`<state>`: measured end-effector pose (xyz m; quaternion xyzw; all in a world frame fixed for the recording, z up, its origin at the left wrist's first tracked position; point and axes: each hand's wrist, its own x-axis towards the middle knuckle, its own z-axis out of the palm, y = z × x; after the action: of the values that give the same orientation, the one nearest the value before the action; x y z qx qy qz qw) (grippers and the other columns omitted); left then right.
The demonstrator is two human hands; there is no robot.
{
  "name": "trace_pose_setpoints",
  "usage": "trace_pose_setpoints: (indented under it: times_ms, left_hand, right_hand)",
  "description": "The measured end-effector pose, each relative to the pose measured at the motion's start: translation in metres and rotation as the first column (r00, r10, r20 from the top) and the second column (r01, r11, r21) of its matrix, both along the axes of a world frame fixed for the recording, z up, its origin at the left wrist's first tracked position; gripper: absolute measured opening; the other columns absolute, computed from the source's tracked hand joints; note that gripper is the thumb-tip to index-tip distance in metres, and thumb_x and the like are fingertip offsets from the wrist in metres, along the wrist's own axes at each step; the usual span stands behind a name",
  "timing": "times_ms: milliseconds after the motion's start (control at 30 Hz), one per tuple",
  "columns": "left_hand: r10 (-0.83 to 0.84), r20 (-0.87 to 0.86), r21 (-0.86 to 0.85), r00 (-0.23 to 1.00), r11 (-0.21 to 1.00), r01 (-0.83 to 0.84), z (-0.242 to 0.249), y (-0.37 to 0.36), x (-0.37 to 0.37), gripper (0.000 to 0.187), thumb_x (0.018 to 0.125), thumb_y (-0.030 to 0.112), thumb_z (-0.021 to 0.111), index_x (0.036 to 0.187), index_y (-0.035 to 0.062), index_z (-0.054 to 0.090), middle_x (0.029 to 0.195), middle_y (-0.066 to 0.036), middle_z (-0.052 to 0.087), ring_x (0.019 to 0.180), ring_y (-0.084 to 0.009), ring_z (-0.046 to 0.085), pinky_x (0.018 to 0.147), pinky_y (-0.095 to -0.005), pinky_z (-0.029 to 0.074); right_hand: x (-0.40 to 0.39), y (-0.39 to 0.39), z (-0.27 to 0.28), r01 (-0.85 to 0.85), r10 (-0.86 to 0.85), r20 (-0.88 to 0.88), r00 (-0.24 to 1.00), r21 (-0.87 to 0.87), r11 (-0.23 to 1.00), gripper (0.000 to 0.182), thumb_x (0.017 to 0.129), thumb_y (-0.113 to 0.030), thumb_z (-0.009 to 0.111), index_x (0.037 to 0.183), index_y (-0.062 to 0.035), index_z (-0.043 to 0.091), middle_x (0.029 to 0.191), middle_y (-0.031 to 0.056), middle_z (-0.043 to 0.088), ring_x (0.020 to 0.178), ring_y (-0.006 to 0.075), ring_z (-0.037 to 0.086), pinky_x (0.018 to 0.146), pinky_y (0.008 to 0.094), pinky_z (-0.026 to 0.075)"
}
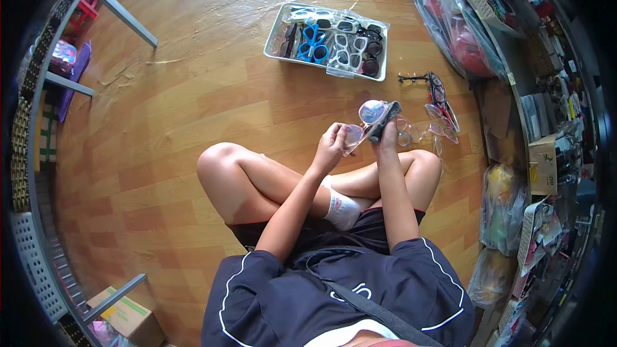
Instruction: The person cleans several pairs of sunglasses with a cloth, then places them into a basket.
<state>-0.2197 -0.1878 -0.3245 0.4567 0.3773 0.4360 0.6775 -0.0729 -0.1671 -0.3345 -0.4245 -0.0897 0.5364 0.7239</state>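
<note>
Near the centre of the frame, your left hand point(331, 144) has its grip pinched on the lower-left end of clear-framed glasses point(354, 133); your right hand point(385, 140) has its grip closed around a dark grey cloth point(387, 117) at their right side. From your left grip the glasses lie rightward and up, their long axis slanting from lower left to upper right, between both hands. Right of centre, loose glasses point(441, 130) lie on the floor point(193, 103); at upper centre stands a white basket point(295, 60) of eyewear point(348, 52).
</note>
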Motion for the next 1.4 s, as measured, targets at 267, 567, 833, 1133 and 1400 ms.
trace_pose_setpoints:
  times_ms: [267, 567, 833, 1133, 1400]
  left_hand:
    - [0.127, -0.088, 0.110, 0.988, 0.987, -0.117, 0.007, -0.002, -0.002, 0.022, 0.088, 0.021, 0.037, 0.091, 0.0009, 0.045, 0.064, -0.007, 0.053, 0.049, -0.0100, 0.052, 0.042, -0.0220, 0.043]
    - [-0.098, -0.123, 0.092, 0.988, 0.990, 0.109, 0.024, -0.001, -0.007, 0.020, 0.088, 0.021, 0.040, 0.093, 0.0016, 0.043, 0.054, -0.004, 0.045, 0.042, -0.0076, 0.041, 0.038, -0.0227, 0.033]
    - [-0.204, -0.200, 0.121, 0.958, 0.965, 0.231, 0.021, -0.006, -0.013, 0.019, 0.087, 0.021, 0.041, 0.093, 0.0039, 0.043, 0.058, 0.000, 0.043, 0.047, -0.0043, 0.037, 0.041, -0.0197, 0.031]
    - [-0.276, -0.049, 0.055, 0.960, 0.959, 0.279, 0.019, -0.006, -0.004, 0.019, 0.087, 0.022, 0.042, 0.094, 0.0049, 0.044, 0.063, 0.003, 0.040, 0.052, -0.0034, 0.038, 0.044, -0.0178, 0.032]
    - [-0.282, 0.070, 0.001, 0.957, 0.959, 0.283, 0.019, -0.007, -0.008, 0.019, 0.088, 0.025, 0.040, 0.089, 0.0061, 0.044, 0.063, 0.004, 0.040, 0.050, -0.0026, 0.036, 0.042, -0.0162, 0.029]
  right_hand:
    - [-0.033, -0.009, 0.021, -0.134, 0.123, 0.438, 0.891, -0.006, 0.991, 0.027, 0.087, -0.020, 0.040, 0.110, -0.0070, 0.039, 0.087, 0.0063, 0.051, 0.069, 0.0143, 0.055, 0.059, 0.0259, 0.048]
    - [0.009, -0.005, 0.041, -0.145, 0.117, 0.620, 0.776, -0.005, 0.989, 0.035, 0.074, -0.014, 0.061, 0.103, -0.0016, 0.046, 0.085, 0.0053, 0.054, 0.067, 0.0090, 0.053, 0.057, 0.0217, 0.046]
    - [0.004, -0.015, 0.036, -0.314, 0.325, 0.655, 0.682, -0.139, 0.939, 0.035, 0.077, -0.019, 0.056, 0.106, -0.0010, 0.047, 0.087, 0.0051, 0.055, 0.075, 0.0091, 0.052, 0.063, 0.0208, 0.043]
    - [0.013, -0.016, 0.033, -0.285, 0.296, 0.493, 0.818, -0.101, 0.953, 0.033, 0.075, -0.016, 0.060, 0.104, -0.0043, 0.049, 0.080, 0.0007, 0.055, 0.068, 0.0068, 0.052, 0.058, 0.0198, 0.044]
    - [0.005, -0.017, 0.046, -0.199, 0.174, 0.714, 0.678, -0.049, 0.979, 0.027, 0.077, -0.016, 0.056, 0.100, -0.0015, 0.051, 0.083, 0.0033, 0.056, 0.069, 0.0089, 0.052, 0.060, 0.0205, 0.043]
